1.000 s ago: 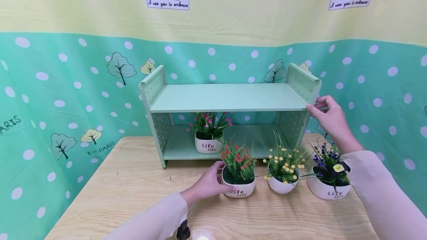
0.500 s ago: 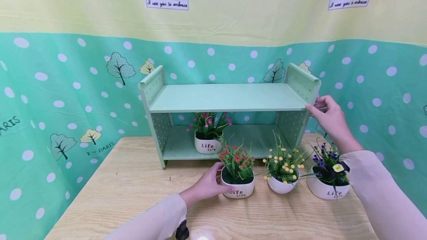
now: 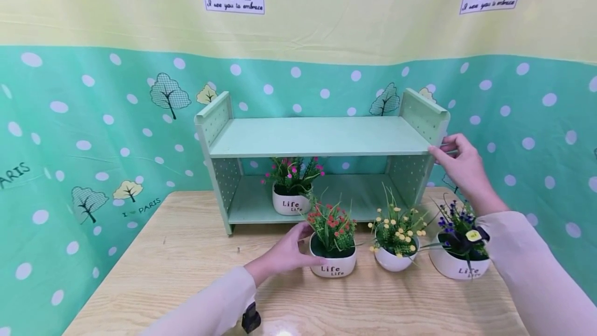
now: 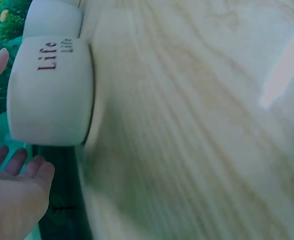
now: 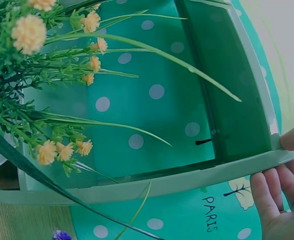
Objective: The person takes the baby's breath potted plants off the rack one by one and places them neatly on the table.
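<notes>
A white pot (image 3: 333, 268) with red flowers stands on the table. Beside its left side is my left hand (image 3: 285, 254), thumb and fingers spread. In the left wrist view, a gap shows between the fingertips (image 4: 46, 172) and the white pot (image 4: 52, 102) marked "Life". My right hand (image 3: 464, 167) holds the right side panel of a pale green two-tier shelf (image 3: 322, 136). The right wrist view has the thumb on the panel's inner side (image 5: 186, 182) and the fingers on its outer side.
A pot with pink flowers (image 3: 290, 204) sits on the lower tier. To the right on the wooden table (image 3: 177, 274) are a pot with yellow flowers (image 3: 394, 261) and one with purple flowers (image 3: 457, 266), under the right sleeve. A polka-dot curtain (image 3: 140, 144) hangs behind.
My left hand has let go of the red-flower pot and drawn slightly left. The pot stays about where it was. My right hand keeps its hold on the shelf.
</notes>
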Motion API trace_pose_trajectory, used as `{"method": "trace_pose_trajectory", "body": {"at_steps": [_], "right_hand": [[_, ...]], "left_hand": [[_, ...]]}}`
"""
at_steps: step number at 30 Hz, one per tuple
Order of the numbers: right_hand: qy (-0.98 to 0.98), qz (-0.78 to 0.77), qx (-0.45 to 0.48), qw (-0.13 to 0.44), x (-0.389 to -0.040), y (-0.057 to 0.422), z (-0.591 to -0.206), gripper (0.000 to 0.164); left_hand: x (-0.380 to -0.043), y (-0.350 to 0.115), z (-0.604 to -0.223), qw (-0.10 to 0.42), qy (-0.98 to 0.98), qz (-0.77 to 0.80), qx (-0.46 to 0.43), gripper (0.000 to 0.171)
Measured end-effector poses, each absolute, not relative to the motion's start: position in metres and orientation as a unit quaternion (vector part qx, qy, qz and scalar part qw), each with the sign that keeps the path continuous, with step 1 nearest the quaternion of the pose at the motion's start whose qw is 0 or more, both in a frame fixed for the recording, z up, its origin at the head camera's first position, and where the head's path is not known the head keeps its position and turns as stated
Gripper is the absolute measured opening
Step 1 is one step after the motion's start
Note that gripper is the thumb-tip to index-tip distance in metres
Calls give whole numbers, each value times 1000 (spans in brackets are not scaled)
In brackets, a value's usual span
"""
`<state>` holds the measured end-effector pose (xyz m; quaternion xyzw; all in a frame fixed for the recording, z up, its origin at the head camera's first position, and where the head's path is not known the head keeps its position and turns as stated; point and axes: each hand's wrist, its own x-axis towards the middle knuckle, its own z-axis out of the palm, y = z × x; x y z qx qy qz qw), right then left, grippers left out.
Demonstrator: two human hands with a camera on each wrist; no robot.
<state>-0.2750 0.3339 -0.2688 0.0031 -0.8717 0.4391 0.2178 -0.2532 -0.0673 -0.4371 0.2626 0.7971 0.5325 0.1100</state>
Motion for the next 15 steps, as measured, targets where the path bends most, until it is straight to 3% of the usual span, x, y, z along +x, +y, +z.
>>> {"method": "trace_pose_trajectory", "body": {"at_steps": [6,15], "right_hand": [[-872,438,3,218,-274,333,-268,55],[-871,439,4,219,-274,334,-269,56]], "left_hand": [[-259,-80,-426,106,803,529,254,83],[-271,-102,-411,57,815,528,233,83]]}}
